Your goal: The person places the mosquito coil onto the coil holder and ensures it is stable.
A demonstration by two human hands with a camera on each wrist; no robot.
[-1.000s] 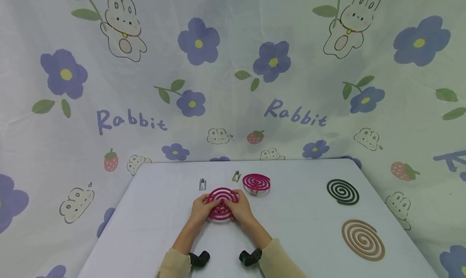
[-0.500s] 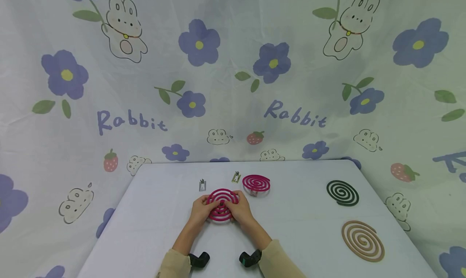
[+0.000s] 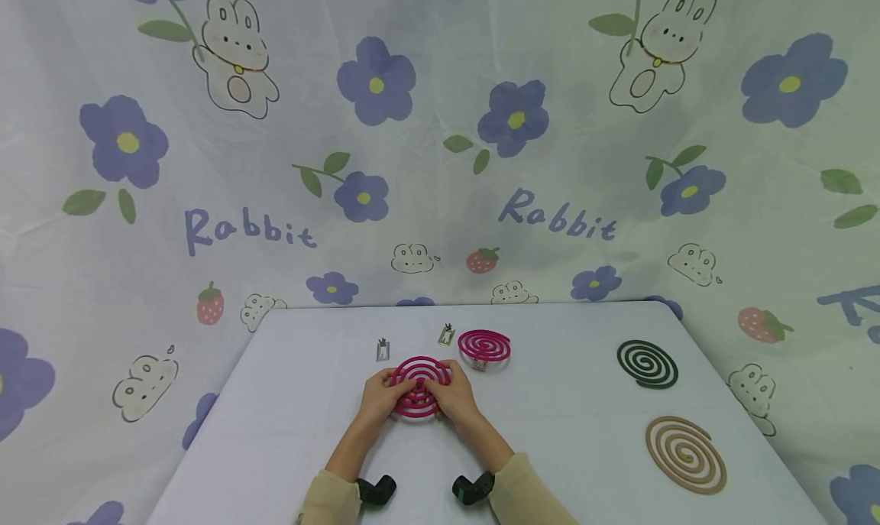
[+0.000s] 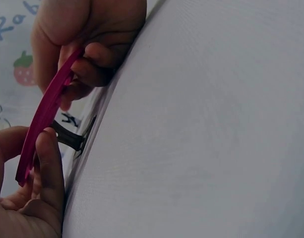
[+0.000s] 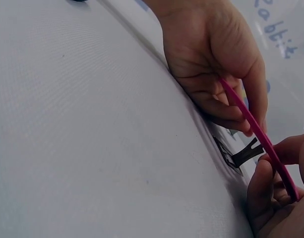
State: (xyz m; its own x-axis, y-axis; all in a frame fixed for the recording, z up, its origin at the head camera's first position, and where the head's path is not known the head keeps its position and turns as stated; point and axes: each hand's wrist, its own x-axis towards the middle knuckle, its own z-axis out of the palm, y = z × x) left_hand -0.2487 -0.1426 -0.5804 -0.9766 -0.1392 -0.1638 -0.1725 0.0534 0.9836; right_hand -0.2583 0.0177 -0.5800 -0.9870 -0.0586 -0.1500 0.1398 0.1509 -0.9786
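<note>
A magenta mosquito coil (image 3: 421, 411) lies between both hands at the middle of the table. My left hand (image 3: 377, 396) pinches its left side and my right hand (image 3: 455, 391) its right, with both thumbs near the centre. From the side, in the left wrist view, the coil (image 4: 40, 114) shows edge-on, with fingers on both faces. Under it a small dark metal coil stand (image 4: 70, 138) stands on its flat base. In the right wrist view the forked tip of this stand (image 5: 248, 152) reaches to the coil; whether it is fixed there is unclear.
A second magenta coil (image 3: 484, 345) sits raised on a stand at the back. Two bare stands, one silver (image 3: 383, 350) and one gold (image 3: 447, 335), stand behind the hands. A dark green coil (image 3: 647, 364) and a tan coil (image 3: 685, 455) lie at the right.
</note>
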